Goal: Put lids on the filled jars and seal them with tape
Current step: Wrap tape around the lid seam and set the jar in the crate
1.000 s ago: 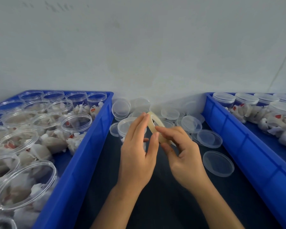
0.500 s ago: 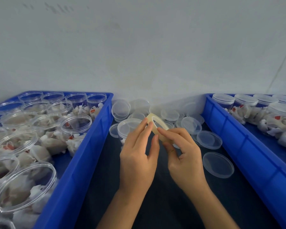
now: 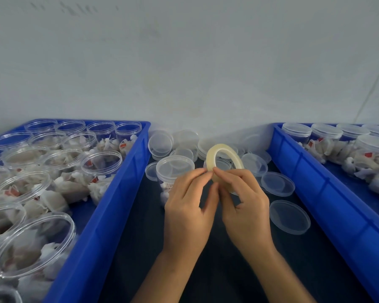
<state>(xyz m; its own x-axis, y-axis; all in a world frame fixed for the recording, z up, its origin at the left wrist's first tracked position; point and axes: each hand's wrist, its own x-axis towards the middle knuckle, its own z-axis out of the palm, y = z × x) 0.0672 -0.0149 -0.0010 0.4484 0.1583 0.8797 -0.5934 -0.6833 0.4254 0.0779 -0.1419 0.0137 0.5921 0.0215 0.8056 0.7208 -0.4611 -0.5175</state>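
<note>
I am holding the roll of tape (image 3: pixel 212 156) upright over the dark table (image 3: pixel 140 226), my right hand (image 3: pixel 245 204) curling round its lower rim while my left hand (image 3: pixel 188 206) is pinching at its edge. A lidded jar (image 3: pixel 173 169) is standing at ten o'clock from my hands, loose lids (image 3: pixel 289 216) are lying at three, and blue bins (image 3: pixel 109 215) are flanking at nine and three.

A small packing workshop: blue crates (image 3: pixel 109 215) crammed with filled clear jars (image 3: pixel 101 165), loose lids (image 3: pixel 289 216) heaped against the bare wall (image 3: pixel 184 62).
</note>
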